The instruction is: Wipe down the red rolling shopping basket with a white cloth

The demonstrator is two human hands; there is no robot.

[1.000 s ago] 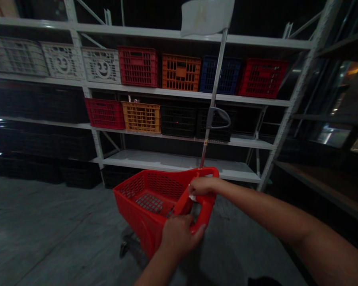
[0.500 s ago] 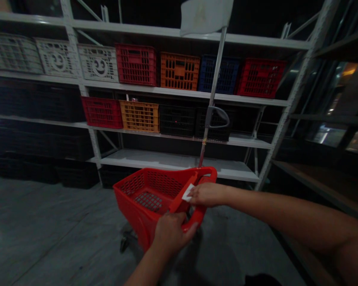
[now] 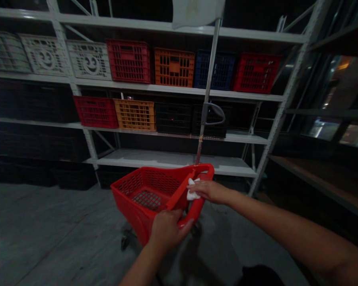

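A red plastic shopping cart point(image 3: 131, 216) with a mesh-sided basket stands in front of me. My left hand point(image 3: 167, 228) is closed on the near end of its handle, thumb along the bar. Under the fingers of my right hand point(image 3: 210, 190) is a crumpled white cloth or tissue point(image 3: 192, 190), held against the far part of the handle area. From the cart's far corner rises a metal pole point(image 3: 209, 83) with a grey loop grip point(image 3: 216, 114) and a whitish panel point(image 3: 197, 14) at its top.
White metal shelving point(image 3: 179, 89) spans the background, holding red, orange, yellow, blue, black and white crates. Dark crates point(image 3: 73, 174) sit low on the left. Another shelf unit point(image 3: 322, 182) runs along the right side. Grey concrete floor point(image 3: 53, 230) lies around the cart.
My right hand has shifted slightly up and right along the handle area, and more of the crumpled white cloth shows. My left hand keeps its hold on the cart. The view has shifted slightly.
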